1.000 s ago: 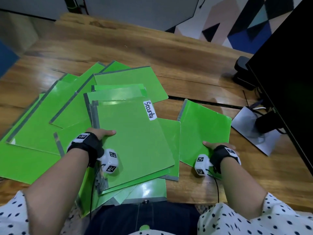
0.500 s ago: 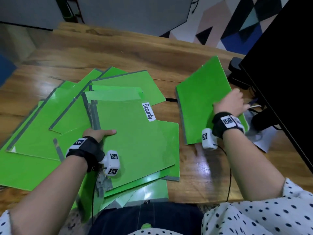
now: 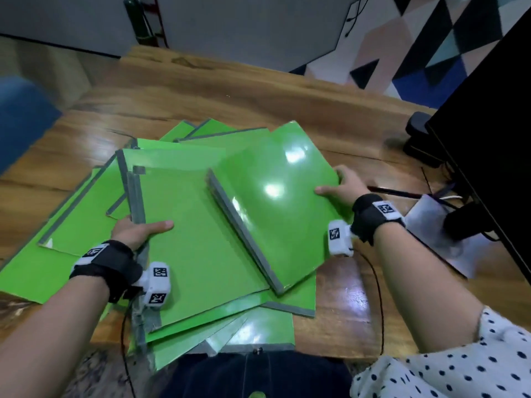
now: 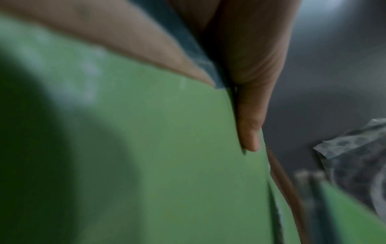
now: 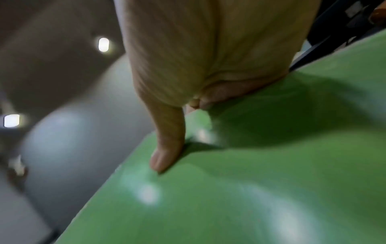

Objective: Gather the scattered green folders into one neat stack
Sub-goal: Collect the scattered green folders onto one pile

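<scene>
Several green folders with grey spines lie fanned over the wooden table (image 3: 258, 90). My left hand (image 3: 138, 229) grips the grey spine edge of the top folder of the pile (image 3: 198, 248), thumb on its cover; the left wrist view shows the thumb (image 4: 250, 132) lying on that green cover (image 4: 146, 148). My right hand (image 3: 342, 186) pinches the right edge of another green folder (image 3: 275, 196), which lies tilted across the pile's right side. In the right wrist view the thumb (image 5: 167, 148) presses on this cover (image 5: 250, 181), fingers hidden beneath.
A black monitor (image 3: 488, 139) stands at the right, with its stand, cables and a white sheet of paper (image 3: 436, 234) at its base. More green folders (image 3: 57, 254) spread out to the left. Bare table stretches behind the pile.
My right hand lifted the folder from the table at the right, swung it up and left, and now holds it on the pile. The left hand has kept its grip.
</scene>
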Demonstrator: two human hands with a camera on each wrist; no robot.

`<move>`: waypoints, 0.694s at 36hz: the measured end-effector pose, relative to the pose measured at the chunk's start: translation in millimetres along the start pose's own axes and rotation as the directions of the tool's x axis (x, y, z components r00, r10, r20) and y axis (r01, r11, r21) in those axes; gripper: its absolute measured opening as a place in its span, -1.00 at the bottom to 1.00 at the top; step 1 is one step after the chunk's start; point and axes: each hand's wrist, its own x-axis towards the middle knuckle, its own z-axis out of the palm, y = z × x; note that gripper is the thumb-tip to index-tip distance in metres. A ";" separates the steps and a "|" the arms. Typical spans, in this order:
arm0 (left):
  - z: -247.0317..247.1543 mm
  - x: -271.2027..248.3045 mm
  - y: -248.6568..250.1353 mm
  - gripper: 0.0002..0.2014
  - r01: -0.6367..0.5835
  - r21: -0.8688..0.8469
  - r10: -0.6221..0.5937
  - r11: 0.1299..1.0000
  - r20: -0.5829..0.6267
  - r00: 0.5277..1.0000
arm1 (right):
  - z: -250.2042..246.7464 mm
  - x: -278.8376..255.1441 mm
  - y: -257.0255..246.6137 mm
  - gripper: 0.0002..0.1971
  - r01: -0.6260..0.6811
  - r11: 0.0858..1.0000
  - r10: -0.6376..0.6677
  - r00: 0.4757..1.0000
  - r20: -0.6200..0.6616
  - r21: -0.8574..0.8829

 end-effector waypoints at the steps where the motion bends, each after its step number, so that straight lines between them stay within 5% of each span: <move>1: -1.8 0.5 -3.3 0.00 0.029 0.030 -0.029 0.999 -0.011 1.000 | 12.5 1.0 6.0 -0.43 0.003 0.997 -0.002 1.000 0.010 -0.083; 5: -3.0 9.5 -16.3 0.15 0.106 0.104 -0.104 0.989 -0.018 0.994 | 48.3 5.6 24.3 -0.40 0.001 0.969 0.008 0.999 0.036 -0.248; 10: -2.3 16.6 -19.4 -0.07 0.164 0.236 -0.180 0.958 0.047 0.983 | 73.4 7.9 28.5 -0.34 0.022 0.942 0.027 0.990 0.141 -0.334; 16: -3.1 22.6 -19.9 -0.13 0.197 0.278 -0.222 0.940 0.062 0.973 | 104.7 9.3 30.2 -0.12 0.046 0.782 0.140 0.959 0.248 -0.622; 25: 0.0 29.1 -19.4 0.01 0.240 0.257 -0.263 0.936 0.059 0.963 | 100.4 9.2 27.0 -0.13 0.024 0.755 0.176 0.956 0.237 -0.656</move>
